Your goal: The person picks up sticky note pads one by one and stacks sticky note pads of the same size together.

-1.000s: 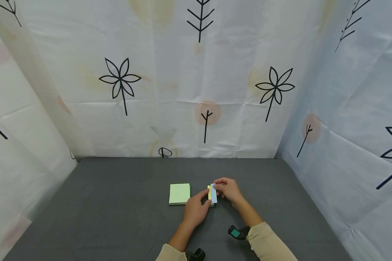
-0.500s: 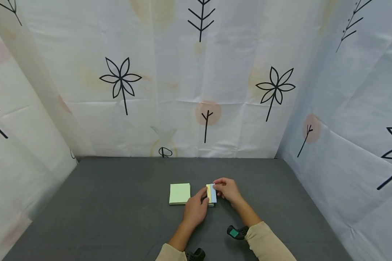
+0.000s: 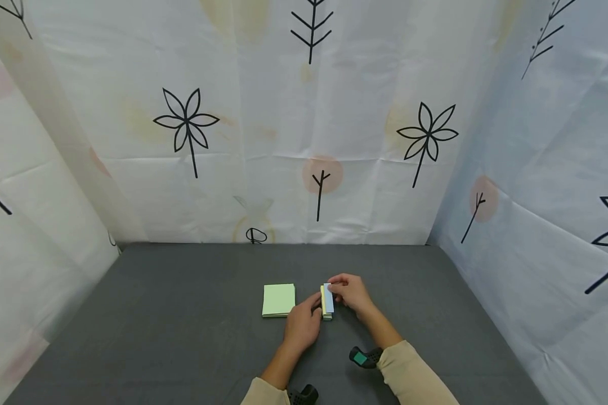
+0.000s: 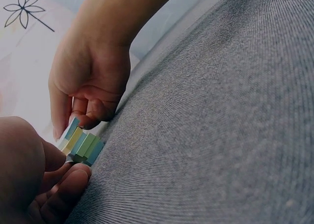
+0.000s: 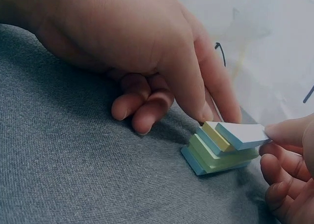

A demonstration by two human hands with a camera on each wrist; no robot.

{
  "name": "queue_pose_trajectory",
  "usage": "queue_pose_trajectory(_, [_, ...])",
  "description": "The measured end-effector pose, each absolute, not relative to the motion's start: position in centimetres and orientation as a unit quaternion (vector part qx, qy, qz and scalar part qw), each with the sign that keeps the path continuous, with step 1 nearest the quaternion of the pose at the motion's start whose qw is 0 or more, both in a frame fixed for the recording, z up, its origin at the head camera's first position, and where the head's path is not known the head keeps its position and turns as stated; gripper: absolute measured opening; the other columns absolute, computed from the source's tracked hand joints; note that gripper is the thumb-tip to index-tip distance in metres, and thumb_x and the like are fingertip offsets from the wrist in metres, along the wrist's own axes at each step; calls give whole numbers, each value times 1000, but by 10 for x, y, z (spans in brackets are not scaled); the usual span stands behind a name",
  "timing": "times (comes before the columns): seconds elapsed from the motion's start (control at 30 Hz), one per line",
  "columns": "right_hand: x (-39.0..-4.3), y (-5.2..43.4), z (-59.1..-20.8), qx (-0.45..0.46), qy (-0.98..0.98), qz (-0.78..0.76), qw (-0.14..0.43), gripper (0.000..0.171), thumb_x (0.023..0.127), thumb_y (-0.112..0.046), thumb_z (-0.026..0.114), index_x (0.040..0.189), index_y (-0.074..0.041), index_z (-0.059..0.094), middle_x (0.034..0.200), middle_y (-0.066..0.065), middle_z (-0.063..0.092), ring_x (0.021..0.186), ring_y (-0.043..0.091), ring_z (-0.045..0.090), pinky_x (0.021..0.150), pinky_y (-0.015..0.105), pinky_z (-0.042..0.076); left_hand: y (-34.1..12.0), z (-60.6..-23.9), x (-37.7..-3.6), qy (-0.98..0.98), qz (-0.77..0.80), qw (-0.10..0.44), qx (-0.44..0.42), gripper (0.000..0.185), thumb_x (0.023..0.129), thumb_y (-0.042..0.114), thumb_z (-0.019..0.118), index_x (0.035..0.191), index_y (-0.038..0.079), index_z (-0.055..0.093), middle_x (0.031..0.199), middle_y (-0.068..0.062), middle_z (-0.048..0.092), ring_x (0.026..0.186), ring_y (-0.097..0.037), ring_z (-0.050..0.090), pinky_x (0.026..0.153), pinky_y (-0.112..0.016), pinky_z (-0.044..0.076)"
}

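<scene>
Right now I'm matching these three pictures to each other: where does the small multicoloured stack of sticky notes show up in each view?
Head: the sticky-note stack sits low and centre on the grey mat, between both hands.
Left wrist: stack at lower left, under the right hand.
Right wrist: stack right of centre, below the right hand.
Shared landmark: the right hand's fingers on the stack's pale blue top note.

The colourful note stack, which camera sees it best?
The right wrist view: the stack fills it, blue, yellow and green layers clear, both hands pinching it. The left wrist view shows only one end between fingers; the head view shows it tiny.
</scene>
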State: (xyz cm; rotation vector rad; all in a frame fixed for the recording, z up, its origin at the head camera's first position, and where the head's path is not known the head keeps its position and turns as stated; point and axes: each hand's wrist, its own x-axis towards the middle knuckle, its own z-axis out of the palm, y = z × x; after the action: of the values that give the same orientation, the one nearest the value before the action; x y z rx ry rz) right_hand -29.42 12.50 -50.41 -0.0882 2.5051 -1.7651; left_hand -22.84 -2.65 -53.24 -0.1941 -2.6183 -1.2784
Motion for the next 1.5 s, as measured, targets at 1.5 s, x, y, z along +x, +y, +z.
queue_pose_trajectory(1.5, [-297,124,-503,-99,850,-514,51,17,92,-10,67,104,2,71,72,3,64,55,15,53,53,30,47,-27,-528,-226,-896,-428,93,-68,55,73,11,70,128,11,64,118,-3,68,102,-30,64,76,-44,50])
